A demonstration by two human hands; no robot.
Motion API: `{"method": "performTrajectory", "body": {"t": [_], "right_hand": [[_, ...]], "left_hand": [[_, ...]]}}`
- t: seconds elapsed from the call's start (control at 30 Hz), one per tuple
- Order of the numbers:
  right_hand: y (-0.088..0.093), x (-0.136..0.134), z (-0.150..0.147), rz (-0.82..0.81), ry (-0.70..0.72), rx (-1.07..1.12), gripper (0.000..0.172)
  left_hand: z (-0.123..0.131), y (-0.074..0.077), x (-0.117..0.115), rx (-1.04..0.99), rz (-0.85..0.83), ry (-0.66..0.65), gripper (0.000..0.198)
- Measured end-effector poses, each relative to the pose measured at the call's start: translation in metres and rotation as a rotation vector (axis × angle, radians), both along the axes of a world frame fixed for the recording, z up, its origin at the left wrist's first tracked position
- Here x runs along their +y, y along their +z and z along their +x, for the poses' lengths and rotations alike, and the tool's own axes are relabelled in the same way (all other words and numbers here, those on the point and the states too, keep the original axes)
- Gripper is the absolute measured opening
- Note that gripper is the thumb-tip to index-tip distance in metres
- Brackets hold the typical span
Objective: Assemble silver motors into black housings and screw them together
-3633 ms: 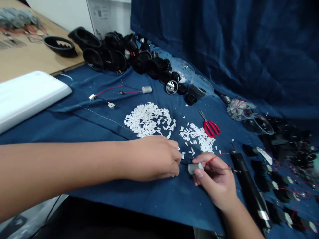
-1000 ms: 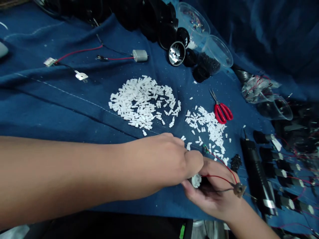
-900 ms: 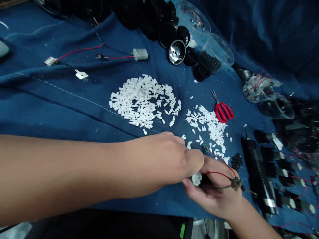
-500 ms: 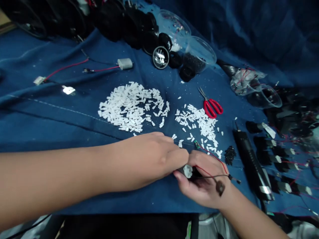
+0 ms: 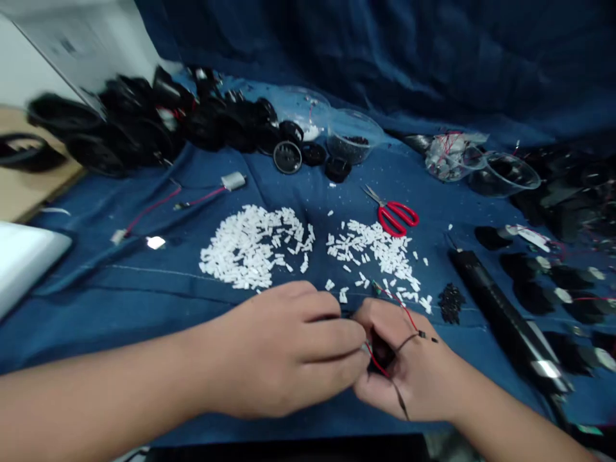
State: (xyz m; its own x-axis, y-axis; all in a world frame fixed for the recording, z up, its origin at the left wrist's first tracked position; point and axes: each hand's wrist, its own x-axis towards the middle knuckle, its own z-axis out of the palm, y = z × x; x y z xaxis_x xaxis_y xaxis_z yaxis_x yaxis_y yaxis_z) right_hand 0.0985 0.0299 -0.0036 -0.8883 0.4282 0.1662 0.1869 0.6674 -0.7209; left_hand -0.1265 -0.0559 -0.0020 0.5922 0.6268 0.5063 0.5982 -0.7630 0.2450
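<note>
My left hand (image 5: 283,350) and my right hand (image 5: 409,369) meet fingertip to fingertip at the near edge of the blue cloth (image 5: 144,289). The right hand is curled around a small motor that is almost hidden inside it; its red and black wires (image 5: 409,330) loop over the back of the hand. The left hand's fingers are pinched together against the same spot, and what they pinch is hidden. Just beyond the hands lie two heaps of small white plastic pieces, a large heap (image 5: 255,247) and a smaller heap (image 5: 378,253).
Red scissors (image 5: 397,217) lie behind the smaller heap. A spare motor with wires (image 5: 233,181) lies at the left. Black round housings (image 5: 158,122) and clear plastic cups (image 5: 351,135) line the back. A long black tool (image 5: 500,317) and black parts (image 5: 553,269) lie on the right. A white slab (image 5: 24,256) lies far left.
The view has swung upward and the hands now sit lower in the frame. The motor's white end, visible before, is now covered by my fingers. The wires now drape across my right hand.
</note>
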Motion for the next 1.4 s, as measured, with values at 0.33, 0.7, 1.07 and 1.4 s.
{"method": "performTrajectory", "body": {"t": [0.33, 0.7, 1.07, 1.4], "right_hand": [[-0.005, -0.010, -0.005, 0.052, -0.113, -0.273, 0.016], [-0.014, -0.010, -0.010, 0.254, -0.097, -0.104, 0.006], [-0.020, -0.012, -0.006, 0.168, -0.062, -0.273, 0.009], [-0.015, -0.009, -0.011, 0.146, -0.016, -0.398, 0.017]], "left_hand": [[0.004, 0.006, -0.009, 0.026, 0.094, 0.088, 0.022], [0.005, 0.006, -0.013, 0.079, 0.084, 0.025, 0.019], [0.012, 0.007, -0.015, 0.026, 0.045, 0.015, 0.006], [0.013, 0.004, -0.011, -0.002, 0.070, 0.010, 0.001]]}}
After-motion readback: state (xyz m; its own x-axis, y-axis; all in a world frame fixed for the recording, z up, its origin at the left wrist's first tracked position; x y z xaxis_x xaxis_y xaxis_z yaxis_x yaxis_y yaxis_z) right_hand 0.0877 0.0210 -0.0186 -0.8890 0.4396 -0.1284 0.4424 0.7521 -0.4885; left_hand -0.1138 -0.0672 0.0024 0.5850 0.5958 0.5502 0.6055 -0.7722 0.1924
